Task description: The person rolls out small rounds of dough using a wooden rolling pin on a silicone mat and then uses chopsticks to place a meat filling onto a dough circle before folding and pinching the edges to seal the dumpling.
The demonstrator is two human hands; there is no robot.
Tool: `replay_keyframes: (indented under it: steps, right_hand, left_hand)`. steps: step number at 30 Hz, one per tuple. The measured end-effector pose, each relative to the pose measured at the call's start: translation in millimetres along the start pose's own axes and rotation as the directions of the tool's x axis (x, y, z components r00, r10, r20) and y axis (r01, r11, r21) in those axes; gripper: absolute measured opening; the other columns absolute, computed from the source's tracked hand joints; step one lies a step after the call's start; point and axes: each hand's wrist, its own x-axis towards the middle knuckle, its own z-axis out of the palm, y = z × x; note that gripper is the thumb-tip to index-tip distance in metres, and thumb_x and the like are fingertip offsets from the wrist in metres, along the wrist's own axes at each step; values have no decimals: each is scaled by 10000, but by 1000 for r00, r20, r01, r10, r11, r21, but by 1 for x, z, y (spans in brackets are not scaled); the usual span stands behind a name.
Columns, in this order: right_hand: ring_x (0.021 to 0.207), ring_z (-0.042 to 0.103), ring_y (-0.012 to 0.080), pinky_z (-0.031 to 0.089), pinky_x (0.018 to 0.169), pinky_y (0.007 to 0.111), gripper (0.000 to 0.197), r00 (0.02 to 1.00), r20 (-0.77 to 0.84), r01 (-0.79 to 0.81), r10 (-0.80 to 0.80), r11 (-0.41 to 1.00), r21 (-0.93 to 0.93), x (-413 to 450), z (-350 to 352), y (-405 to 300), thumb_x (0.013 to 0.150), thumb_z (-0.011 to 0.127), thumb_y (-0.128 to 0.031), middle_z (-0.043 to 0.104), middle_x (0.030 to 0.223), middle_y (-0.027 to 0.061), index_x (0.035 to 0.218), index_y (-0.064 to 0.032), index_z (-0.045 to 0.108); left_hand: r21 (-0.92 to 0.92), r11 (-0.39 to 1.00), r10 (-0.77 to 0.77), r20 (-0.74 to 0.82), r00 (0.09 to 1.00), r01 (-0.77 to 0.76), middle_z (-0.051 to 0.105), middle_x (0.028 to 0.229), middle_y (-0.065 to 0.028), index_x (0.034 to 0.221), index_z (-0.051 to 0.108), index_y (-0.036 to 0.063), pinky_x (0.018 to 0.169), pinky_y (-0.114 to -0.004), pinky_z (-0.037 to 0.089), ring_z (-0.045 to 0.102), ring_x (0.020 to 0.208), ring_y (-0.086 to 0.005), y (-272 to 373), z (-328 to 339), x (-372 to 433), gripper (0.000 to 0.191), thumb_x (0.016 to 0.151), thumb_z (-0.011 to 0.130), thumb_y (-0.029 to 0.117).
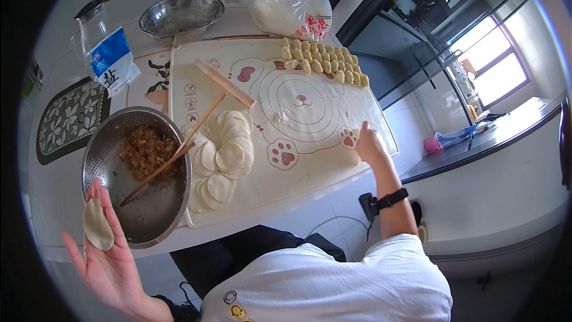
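Observation:
My left hand [109, 268] is palm up beside the steel bowl, with a round dough wrapper [99, 224] lying across its fingers. In the steel bowl [149, 228] are a brown minced filling [145, 152] and wooden chopsticks [154, 178], which lean over its right rim. Right of it, overlapping wrappers [230, 156] lie on the printed dough mat [313, 156]. A wooden rolling pin [225, 82] rests above them. At the mat's right side is my right hand [372, 145], thumb extended; its other fingers are mostly hidden. Rows of shaped dumplings [326, 60] sit at the mat's far right corner.
Behind the mat stand an empty-looking metal bowl [181, 15] and a clear plastic bag with white contents [290, 11]. At left are a salt packet [115, 65], a glass jug [91, 27] and a dark patterned mat [73, 118]. White flour [283, 117] dusts the mat's middle.

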Motion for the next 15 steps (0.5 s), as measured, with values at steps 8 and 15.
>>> replay_keyframes:
  steps: [8, 15]
  right_hand:
    - [893, 705, 397, 570, 746, 479, 593, 950, -12, 312, -312, 950, 2, -33, -34, -143, 873, 548, -89, 705, 959, 239, 1418, 34, 350]
    - [897, 704, 389, 566, 730, 479, 422, 970, -188, 165, -151, 985, 60, 11, -53, -105, 873, 506, -50, 708, 951, 240, 1284, 32, 456]
  left_hand:
    - [-23, 1000, -16, -2, 1000, 16, 33, 1626, -236, 1526, -13, -86, 1252, -441, 158, 113, 1513, -332, 1, -2, -5, 758, 1053, 436, 299]
    - [-35, 997, 59, -68, 996, -62, 80, 1609, -270, 1512, 55, -114, 1242, -446, 196, 131, 1508, -347, 12, 1, -14, 744, 1045, 461, 299]
